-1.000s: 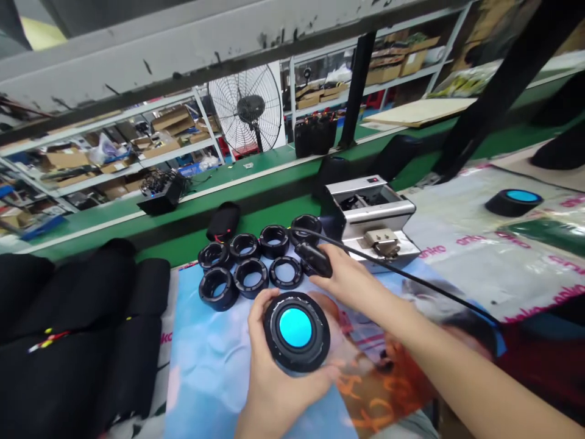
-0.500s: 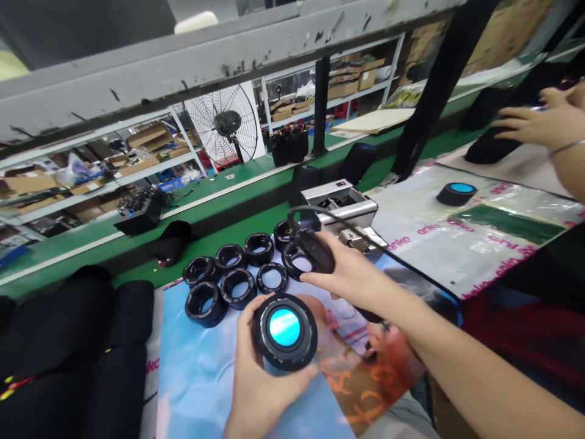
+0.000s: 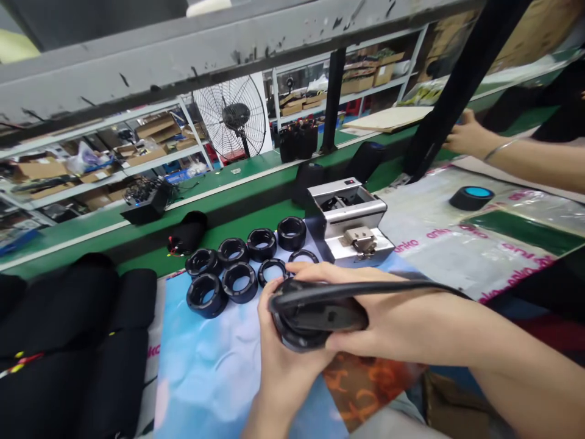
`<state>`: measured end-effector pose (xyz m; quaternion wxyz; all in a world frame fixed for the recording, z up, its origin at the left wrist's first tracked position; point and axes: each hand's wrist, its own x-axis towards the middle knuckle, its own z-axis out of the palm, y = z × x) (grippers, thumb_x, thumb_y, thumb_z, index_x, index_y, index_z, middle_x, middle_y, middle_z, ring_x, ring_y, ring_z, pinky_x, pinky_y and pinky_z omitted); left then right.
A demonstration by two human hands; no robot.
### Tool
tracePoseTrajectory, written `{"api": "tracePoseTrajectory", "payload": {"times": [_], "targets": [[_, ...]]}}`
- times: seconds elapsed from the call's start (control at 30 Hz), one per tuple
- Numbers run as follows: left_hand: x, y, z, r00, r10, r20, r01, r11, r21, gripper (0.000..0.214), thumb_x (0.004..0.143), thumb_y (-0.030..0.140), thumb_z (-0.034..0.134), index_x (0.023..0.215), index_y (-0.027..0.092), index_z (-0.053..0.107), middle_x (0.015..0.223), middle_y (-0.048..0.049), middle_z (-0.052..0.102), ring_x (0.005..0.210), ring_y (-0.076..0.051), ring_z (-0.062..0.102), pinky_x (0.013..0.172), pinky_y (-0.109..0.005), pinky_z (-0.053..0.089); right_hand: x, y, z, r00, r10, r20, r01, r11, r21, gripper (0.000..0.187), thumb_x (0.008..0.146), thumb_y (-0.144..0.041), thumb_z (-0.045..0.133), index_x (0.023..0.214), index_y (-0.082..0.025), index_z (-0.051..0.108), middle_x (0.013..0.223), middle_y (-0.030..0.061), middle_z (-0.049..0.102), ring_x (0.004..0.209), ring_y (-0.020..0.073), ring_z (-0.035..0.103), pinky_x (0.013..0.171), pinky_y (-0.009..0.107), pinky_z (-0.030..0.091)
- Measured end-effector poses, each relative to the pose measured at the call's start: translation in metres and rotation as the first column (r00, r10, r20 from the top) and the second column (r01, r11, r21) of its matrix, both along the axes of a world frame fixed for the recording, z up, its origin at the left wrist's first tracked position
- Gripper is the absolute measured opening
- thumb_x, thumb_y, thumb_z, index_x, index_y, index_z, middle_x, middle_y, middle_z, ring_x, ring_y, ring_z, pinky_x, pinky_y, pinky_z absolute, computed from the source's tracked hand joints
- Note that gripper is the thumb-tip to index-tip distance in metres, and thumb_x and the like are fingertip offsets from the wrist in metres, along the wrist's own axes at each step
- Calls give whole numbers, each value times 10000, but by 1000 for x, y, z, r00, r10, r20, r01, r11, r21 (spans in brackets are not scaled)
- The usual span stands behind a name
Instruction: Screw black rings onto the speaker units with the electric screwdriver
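My left hand grips a round black unit from below, and the unit's rim shows under a black corded handheld tool. My right hand wraps around that tool and presses it flat over the unit's face, hiding the cyan disc. The tool's black cord runs off to the right along my forearm. Several black rubber rings stand just beyond my hands on a blue printed sheet. The nearest ring almost meets my left thumb.
A steel bench machine stands just beyond the rings. Farther right, a co-worker's hand reaches past a black post, and a round unit with a cyan top sits on a printed plastic sheet. Black padded cases fill the left.
My right hand has brought the black tool from beside the rings onto the round unit, covering its cyan disc. The view has swung slightly, and the co-worker's hand has moved left.
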<state>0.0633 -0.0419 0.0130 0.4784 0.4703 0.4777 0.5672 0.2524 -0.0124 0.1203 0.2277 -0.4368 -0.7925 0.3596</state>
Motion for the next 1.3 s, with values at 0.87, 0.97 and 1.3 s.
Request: {"api": "tracePoseTrajectory", "payload": {"times": [0.87,0.97,1.3], "targets": [[25,-17,-10,987,139,74,-137,990,-36,1003,568,315,1040,1437,304,538,1446,-90,688,1327,-321,702,1212,-521,527,-8,-14,-14,944,-284,170,311,937,-162,618,738,-382,792,1344,-361,674,1254,2,764,1024,276,772,726,315,627],[14,-16,-8,998,65,2,-65,998,-14,1017,589,305,1035,1473,323,533,1463,-88,685,1343,-333,698,1185,-515,556,-4,-10,-8,951,-243,194,269,956,-119,563,746,-348,809,1294,-376,681,1160,-24,772,1008,251,760,735,292,613],[-19,12,23,963,-262,-68,265,964,35,915,578,249,1043,1406,325,659,1471,-86,701,1375,-398,669,1178,-558,541,6,-18,-32,895,-426,-133,409,902,-136,790,653,-655,962,1298,-298,679,635,-18,611,534,224,595,487,337,575]]}}
